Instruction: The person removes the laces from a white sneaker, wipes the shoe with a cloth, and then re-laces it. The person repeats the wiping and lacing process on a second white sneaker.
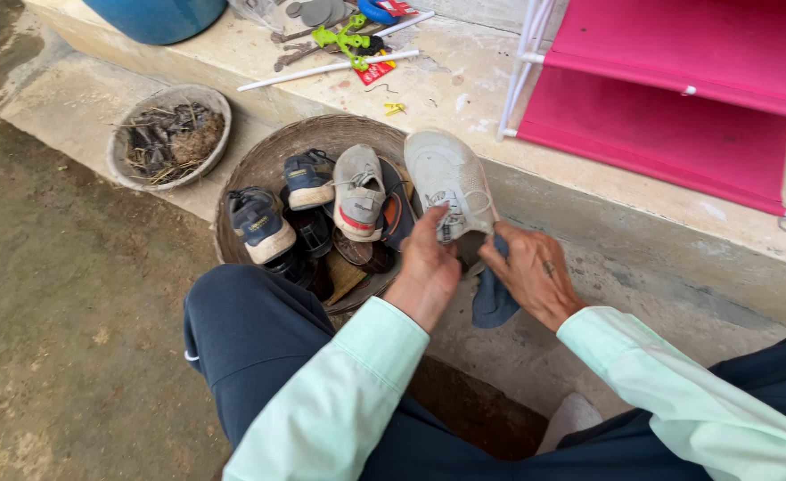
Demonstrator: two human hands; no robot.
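at the centre of the frame the left hand point(426, 267) gripped the heel of a white shoe point(449, 183) held over the basket point(259, 165) of shoes, while the right hand point(533, 272) closed on a dark blue cloth point(493, 298) just beneath it.

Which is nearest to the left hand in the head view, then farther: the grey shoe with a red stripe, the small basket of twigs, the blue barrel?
From the left hand:
1. Grey shoe with red stripe, in the big basket, just up-left.
2. Small basket of twigs, far left.
3. Blue barrel, top edge.
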